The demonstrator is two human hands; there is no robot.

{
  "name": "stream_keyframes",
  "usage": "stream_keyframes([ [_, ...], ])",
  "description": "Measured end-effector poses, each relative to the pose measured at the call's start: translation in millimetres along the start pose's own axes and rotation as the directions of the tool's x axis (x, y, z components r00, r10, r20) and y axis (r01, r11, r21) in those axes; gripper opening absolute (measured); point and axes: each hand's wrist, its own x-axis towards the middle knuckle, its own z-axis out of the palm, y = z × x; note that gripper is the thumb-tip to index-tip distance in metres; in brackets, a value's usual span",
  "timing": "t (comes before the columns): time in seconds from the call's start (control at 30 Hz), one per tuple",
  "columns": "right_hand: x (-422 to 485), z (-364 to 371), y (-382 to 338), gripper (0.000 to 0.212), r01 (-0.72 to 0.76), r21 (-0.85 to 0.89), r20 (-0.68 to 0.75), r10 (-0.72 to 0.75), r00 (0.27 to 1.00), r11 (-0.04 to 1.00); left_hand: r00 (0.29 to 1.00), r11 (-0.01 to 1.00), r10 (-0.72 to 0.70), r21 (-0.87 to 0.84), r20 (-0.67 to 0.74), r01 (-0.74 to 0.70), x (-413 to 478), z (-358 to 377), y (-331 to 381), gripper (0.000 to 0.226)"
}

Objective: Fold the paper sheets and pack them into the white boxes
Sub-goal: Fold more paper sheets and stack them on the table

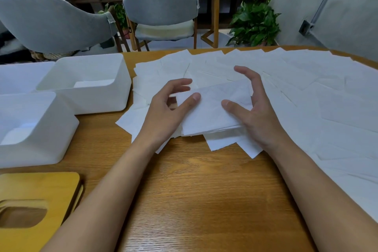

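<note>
A folded stack of white paper sheets (pixel 210 112) lies slightly raised over loose sheets at the table's middle. My left hand (pixel 165 114) holds its left end, thumb on top and fingers curled past the far edge. My right hand (pixel 257 116) holds the right end, thumb on top and fingers arched over the far side. Many flat unfolded sheets (pixel 306 88) cover the table's right and far part. Two open white boxes stand on the left: a far one (pixel 122 88) and a near one (pixel 61 129), each with some white paper at the bottom.
Another white box (pixel 20 75) is at the far left edge. Yellow wooden lids with an oval slot (pixel 41 190) lie at the bottom left. Bare wooden table (pixel 194 190) shows between my forearms. Grey chairs (pixel 159 6) and a plant (pixel 255 24) stand beyond the table.
</note>
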Motion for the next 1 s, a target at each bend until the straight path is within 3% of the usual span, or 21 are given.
stream_keyframes([
  [0.13, -1.2, 1.1, -1.0, 0.064, -0.025, 0.073, -0.038, 0.028, 0.999, 0.997, 0.997, 0.995, -0.062, -0.076, 0.039, 0.065, -1.7, 3.6, 1.9, 0.036],
  [0.27, -0.2, -0.1, -0.3, 0.066, -0.043, 0.079, -0.066, 0.048, 0.997, 0.996, 0.982, 0.947, -0.131, -0.276, 0.139, 0.165, -2.8, 6.7, 2.7, 0.034],
  [0.5, 1.9, 5.8, 4.3, 0.080, -0.008, 0.020, 0.002, 0.008, 1.000, 1.000, 0.992, 0.970, -0.040, -0.232, 0.120, 0.068, -8.4, 11.0, 4.3, 0.047],
  [0.6, 1.8, -0.9, 0.2, 0.064, -0.006, 0.138, 0.101, -0.008, 0.995, 0.990, 0.995, 0.979, -0.021, -0.202, 0.094, 0.040, -6.3, 6.4, 5.7, 0.044],
  [0.7, 1.8, -3.5, -0.7, 0.031, -0.029, 0.070, 0.173, 0.016, 0.985, 0.997, 0.996, 0.991, -0.003, -0.130, 0.088, 0.015, -4.3, 4.5, 1.8, 0.044],
  [0.8, 2.9, -3.9, 6.4, 0.032, -0.093, -0.019, 0.079, 0.094, 0.992, 0.996, 0.997, 0.997, 0.075, 0.014, 0.022, -0.075, -4.6, 9.6, -5.2, 0.054],
  [0.87, 5.1, -6.1, 8.6, 0.034, -0.112, -0.033, -0.037, 0.111, 0.993, 0.993, 0.971, 0.949, 0.240, 0.210, -0.009, -0.233, -4.7, 13.4, -8.1, 0.054],
  [1.0, 7.5, -6.7, 12.4, 0.036, -0.119, -0.045, -0.139, 0.112, 0.984, 0.992, 0.897, 0.852, 0.408, 0.282, 0.170, -0.441, -10.1, 17.0, -10.8, 0.025],
])
